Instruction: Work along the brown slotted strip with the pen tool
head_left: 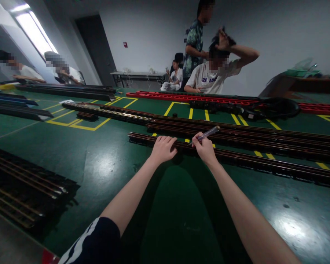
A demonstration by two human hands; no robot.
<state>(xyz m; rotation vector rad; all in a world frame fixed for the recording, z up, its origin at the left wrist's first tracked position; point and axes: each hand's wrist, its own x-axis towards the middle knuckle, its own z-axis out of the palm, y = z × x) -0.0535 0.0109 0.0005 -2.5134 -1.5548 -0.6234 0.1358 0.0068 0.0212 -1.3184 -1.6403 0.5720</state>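
Observation:
A long, narrow dark rail with copper-coloured strips point(244, 158) lies across the green table in front of me. My left hand point(164, 148) holds it near its left end, fingers curled over the top and thumb at the near side. Just to the right, my right hand point(205, 148) grips a slim pen-like tool with a clear greyish handle point(210, 132). The tool slants up to the right, its thin tip down at the rail between my hands. Whether the tip touches the rail I cannot tell.
Behind lies a bundle of similar rails point(264, 137); more are stacked at the near left point(24, 187). Farther back are a red slotted beam point(165, 96), black cables point(280, 108) and dark channels point(66, 90). Yellow tape point(84, 128) marks the green table point(112, 198). Several people are beyond it.

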